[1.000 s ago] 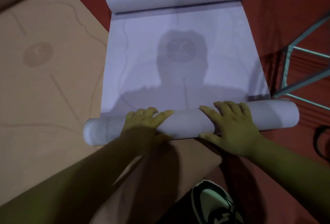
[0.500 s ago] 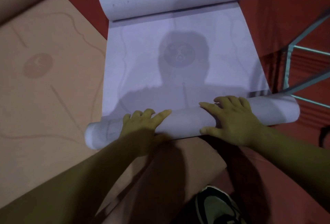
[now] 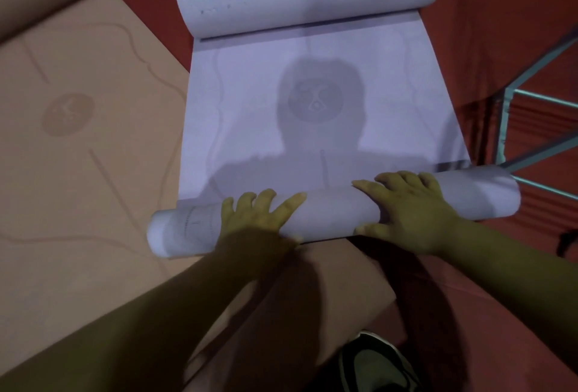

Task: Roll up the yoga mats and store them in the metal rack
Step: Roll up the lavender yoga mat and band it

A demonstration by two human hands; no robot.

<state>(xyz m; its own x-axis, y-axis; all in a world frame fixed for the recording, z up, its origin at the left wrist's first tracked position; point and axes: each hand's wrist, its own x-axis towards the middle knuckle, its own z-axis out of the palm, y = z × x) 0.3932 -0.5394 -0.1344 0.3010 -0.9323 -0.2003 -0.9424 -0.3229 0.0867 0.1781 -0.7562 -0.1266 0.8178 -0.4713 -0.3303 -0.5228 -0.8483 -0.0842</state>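
Both hands, left (image 3: pixel 256 219) and right (image 3: pixel 406 207), lie spread flat, palms down, on the roll (image 3: pixel 331 213) at the mat's (image 3: pixel 312 110) near end; soft, light foam probably springs open, so press evenly near both ends.

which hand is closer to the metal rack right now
Right. The right hand presses the near roll of the lilac mat toward its rack-side end, just short of the rack. The left hand sits farther along the roll, toward its other end.
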